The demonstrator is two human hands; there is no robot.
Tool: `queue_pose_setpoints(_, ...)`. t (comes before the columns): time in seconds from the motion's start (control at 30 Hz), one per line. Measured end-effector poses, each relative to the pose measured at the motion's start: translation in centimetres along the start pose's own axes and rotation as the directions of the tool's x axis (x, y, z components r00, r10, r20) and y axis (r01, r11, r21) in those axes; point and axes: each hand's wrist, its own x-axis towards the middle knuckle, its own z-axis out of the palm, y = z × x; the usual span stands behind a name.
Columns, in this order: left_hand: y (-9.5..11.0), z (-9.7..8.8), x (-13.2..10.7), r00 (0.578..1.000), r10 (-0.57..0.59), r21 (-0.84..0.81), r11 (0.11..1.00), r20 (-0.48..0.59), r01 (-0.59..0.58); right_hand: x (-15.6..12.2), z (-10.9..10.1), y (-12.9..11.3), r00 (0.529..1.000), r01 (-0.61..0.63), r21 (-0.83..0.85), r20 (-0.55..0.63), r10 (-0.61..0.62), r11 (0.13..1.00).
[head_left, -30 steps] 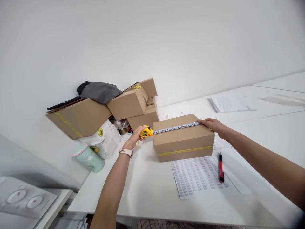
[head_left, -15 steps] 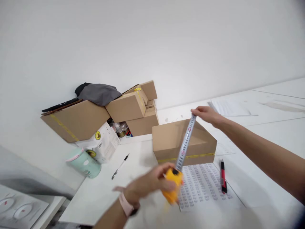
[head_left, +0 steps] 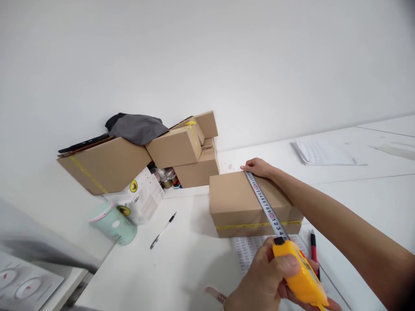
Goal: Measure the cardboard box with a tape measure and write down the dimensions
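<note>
My left hand (head_left: 259, 280) is wrapped around a yellow tape measure (head_left: 303, 276), close to the camera at the lower right. Its metal blade (head_left: 263, 201) is drawn out and runs slantwise across the top of a brown cardboard box (head_left: 227, 194). At the box's far edge, my right hand (head_left: 259, 167) pinches the blade's end. The blade shows numbers past 20. Beneath the front of the box lies a printed sheet (head_left: 244, 250), partly covered by my left hand. A red and black pen (head_left: 313, 246) rests beside the sheet, partly behind the tape measure.
Several cardboard boxes (head_left: 171, 149) are stacked at the back left, with a grey cloth (head_left: 138, 128) on top. A white avocado-print box (head_left: 149, 196), a mint canister (head_left: 116, 226) and a clear pen (head_left: 163, 231) are at left. Papers (head_left: 324, 152) lie at the back right.
My left hand has brought the tape measure to the right and nearer the camera. My right hand has lowered the blade's end to the box's far edge, moving left.
</note>
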Motion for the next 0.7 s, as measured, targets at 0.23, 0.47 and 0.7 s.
queue_pose_setpoints(0.23, -0.6, 0.6, -0.6, 0.998, -0.021, 0.004, 1.000, -0.066, 0.021, 0.3, 0.0, 0.6, 1.000, 0.017, 0.013, -0.002, -0.017, 1.000)
queue_pose_setpoints(0.47, -0.1, 1.1, -0.4, 0.993, -0.041, 0.041, 0.998, -0.112, 0.046, -0.1, -0.1, -0.1, 1.000, 0.015, 0.060, 0.004, -0.015, 0.998)
queue_pose_setpoints(0.7, 2.5, -3.1, -6.2, 0.970, 0.146, 0.302, 0.950, -0.197, -0.081, -4.9, -5.5, 1.7, 0.918, 0.068, 0.567, -0.358, 0.171, 0.821)
